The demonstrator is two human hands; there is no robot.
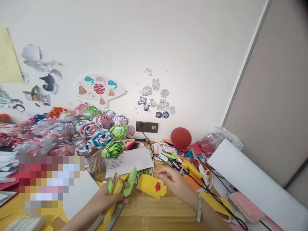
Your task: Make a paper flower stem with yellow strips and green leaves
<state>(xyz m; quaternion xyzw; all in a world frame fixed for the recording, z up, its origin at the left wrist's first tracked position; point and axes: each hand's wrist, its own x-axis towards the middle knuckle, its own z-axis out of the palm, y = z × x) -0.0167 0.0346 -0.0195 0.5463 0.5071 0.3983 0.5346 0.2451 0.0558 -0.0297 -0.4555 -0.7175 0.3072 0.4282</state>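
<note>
My left hand is closed around a folded yellow and green paper piece, with white edges showing between its layers. A grey-blue stick-like length slants down below these fingers; whether it belongs to the paper piece I cannot tell. On the right, my right hand has its fingers curled together over a stack of yellow paper. Just under its fingertips is a small red paper piece. What those fingertips pinch, if anything, is too small to make out.
Many folded paper flowers are heaped at the left back. A printed sheet lies ahead. To the right are a yellow glue gun, black cables, a red balloon, a long white board and a pink keyboard-like object.
</note>
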